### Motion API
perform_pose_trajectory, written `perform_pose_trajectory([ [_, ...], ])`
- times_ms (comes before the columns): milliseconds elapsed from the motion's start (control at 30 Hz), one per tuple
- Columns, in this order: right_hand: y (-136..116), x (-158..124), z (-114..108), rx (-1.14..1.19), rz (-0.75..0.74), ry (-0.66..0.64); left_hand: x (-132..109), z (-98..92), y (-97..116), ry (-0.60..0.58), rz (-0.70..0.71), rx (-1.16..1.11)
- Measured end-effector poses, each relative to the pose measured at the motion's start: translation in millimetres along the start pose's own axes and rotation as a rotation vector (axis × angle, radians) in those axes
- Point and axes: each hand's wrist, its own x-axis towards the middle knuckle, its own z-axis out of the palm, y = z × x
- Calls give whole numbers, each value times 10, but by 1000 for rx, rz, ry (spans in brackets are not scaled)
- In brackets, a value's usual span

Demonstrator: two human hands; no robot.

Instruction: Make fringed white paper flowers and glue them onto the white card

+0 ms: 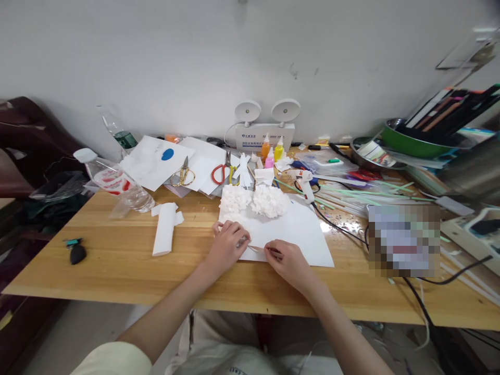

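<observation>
My left hand (226, 244) rests closed on the near left corner of a white paper sheet (300, 229), pinching a small white piece I cannot make out. My right hand (287, 260) is closed on a thin stick-like tool (260, 249) whose tip points toward my left fingers. Two fluffy white paper clusters (258, 202) lie at the sheet's far edge. A rolled white paper strip (164, 234) lies to the left on the wooden table (117, 260).
Gold scissors (182, 176) and red scissors (222, 171) lie on papers at the back. A plastic bottle (117, 182) lies on its side at left. Paint bottles (272, 151), a glue gun (307, 185), green straws (351, 195), cables and a green bowl (414, 140) crowd the right.
</observation>
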Motion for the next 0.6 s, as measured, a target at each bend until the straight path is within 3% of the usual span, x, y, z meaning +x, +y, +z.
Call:
perform_pose_trajectory([
  [300,51,13,-79,9,25,39,20,-1,-33,-35,-9,-43],
  [600,89,76,-21,-35,-7,32,30,-21,-12,-35,-16,-52],
])
